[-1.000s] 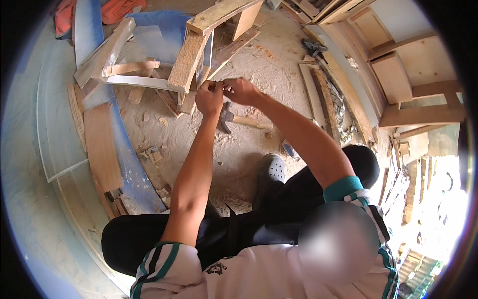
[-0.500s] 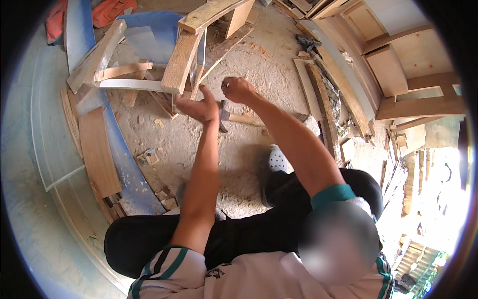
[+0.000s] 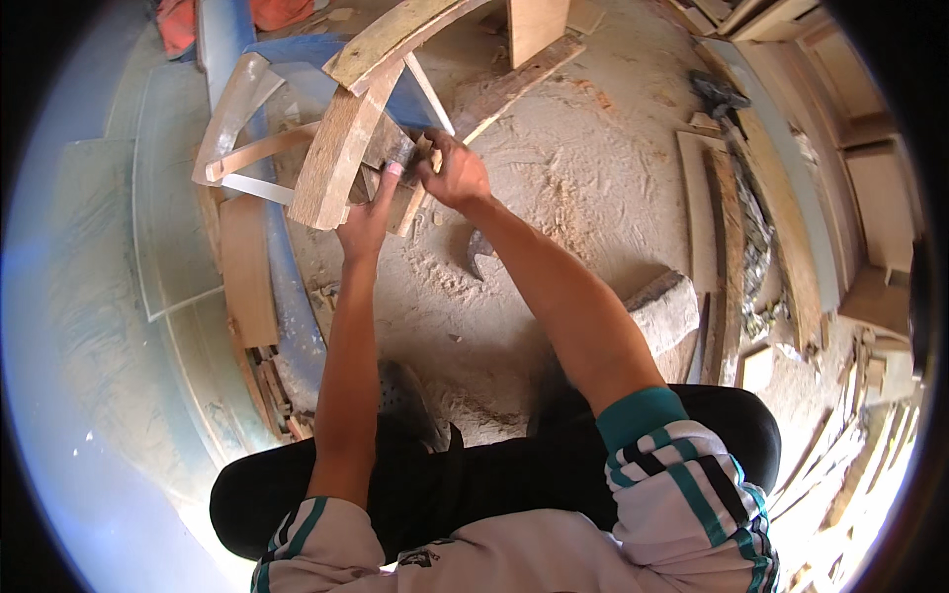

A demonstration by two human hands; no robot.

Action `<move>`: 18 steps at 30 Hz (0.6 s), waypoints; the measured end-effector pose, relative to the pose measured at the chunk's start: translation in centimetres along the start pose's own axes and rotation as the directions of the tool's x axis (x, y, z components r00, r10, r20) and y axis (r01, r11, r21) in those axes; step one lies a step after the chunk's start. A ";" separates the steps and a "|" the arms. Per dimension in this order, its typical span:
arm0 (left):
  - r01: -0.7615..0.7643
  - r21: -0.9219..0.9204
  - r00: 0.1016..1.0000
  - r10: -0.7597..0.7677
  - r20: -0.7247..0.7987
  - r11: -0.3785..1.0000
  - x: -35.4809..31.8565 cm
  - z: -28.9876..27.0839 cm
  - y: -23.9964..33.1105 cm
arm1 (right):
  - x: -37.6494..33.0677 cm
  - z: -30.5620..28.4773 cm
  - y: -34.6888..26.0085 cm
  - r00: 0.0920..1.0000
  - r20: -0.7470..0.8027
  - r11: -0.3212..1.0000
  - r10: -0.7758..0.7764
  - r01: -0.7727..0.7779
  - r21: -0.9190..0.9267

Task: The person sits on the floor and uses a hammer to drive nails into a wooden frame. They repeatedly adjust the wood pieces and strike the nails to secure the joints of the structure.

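Wooden frame (image 3: 341,148) cropped above; hammer (image 3: 480,256) partly behind right forearm (image 3: 563,287).

2 forearms (image 3: 342,376) extend forward, left hand (image 3: 364,229) near right hand (image 3: 458,176), whose fingers (image 3: 438,148) curl.

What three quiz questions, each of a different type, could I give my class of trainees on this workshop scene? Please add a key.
1. True or false: the left hand and the right hand are both close to the wooden frame.

2. Multiple choice: what colour is the cuff of the right sleeve?
A) red
B) teal
C) yellow

3. Fill in the blank: the brown board lies to the ... of the left forearm.

Key: 1. True. 2. B. 3. left.
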State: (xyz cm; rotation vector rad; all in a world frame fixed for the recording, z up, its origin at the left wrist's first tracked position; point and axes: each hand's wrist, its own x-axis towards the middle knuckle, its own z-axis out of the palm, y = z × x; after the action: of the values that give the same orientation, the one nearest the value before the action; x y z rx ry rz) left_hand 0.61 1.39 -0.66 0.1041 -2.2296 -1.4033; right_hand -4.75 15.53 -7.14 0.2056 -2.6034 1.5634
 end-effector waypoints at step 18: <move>0.215 -0.182 0.932 -0.257 -0.255 0.960 1.2 3.2 1.6 | -1.0 2.5 1.2 0.983 0.165 0.996 -0.082 0.088 -0.029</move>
State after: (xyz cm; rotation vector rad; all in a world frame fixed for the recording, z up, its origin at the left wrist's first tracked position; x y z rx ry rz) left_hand -1.51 4.41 0.07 0.5015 -1.9222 -1.5707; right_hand -4.05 13.99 -9.52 0.4555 -2.7018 1.5304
